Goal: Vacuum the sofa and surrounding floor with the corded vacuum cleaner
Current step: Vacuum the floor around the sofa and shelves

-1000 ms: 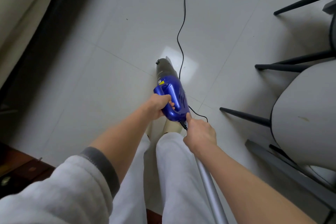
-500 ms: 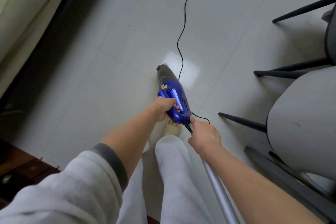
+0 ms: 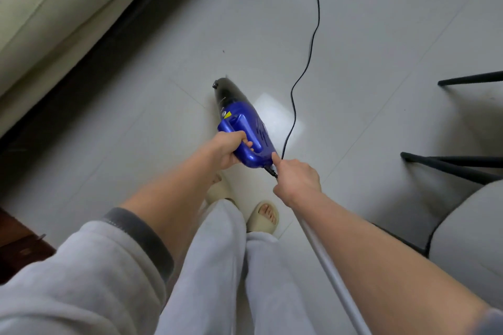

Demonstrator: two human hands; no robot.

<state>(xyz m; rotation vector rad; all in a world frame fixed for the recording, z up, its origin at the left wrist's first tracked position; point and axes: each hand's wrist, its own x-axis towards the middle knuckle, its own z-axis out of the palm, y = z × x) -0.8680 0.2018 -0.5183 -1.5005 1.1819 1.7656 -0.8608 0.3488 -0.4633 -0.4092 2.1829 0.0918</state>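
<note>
A: We see the vacuum cleaner (image 3: 245,128) held out over the floor (image 3: 130,128), blue body nearest us and its dark nose pointing away.

B: Our left hand (image 3: 227,148) grips the blue handle, fingers (image 3: 247,143) curled fully round it.

A: And our right hand (image 3: 296,179) sits just behind the body. Its index finger reaches forward and touches the rear of the blue casing, right where the cord (image 3: 313,43) comes out.

B: The other fingers of that hand are curled in, but we cannot tell what they close on. A grey tube (image 3: 332,275) runs back from under the hand, along the forearm, so they may be round that.

A: The cord snakes away from the rear of the vacuum cleaner, across the pale tiles, toward the top of the view.

B: The sofa (image 3: 54,8) lies to our upper left, well apart from the vacuum cleaner, with a dark shadowed strip along its base.

A: On our right stands a chair (image 3: 468,226) with a pale seat and thin black legs.

B: Below the hands we see our grey trousers (image 3: 223,266) and cream slippers (image 3: 265,216) on the floor.
</note>
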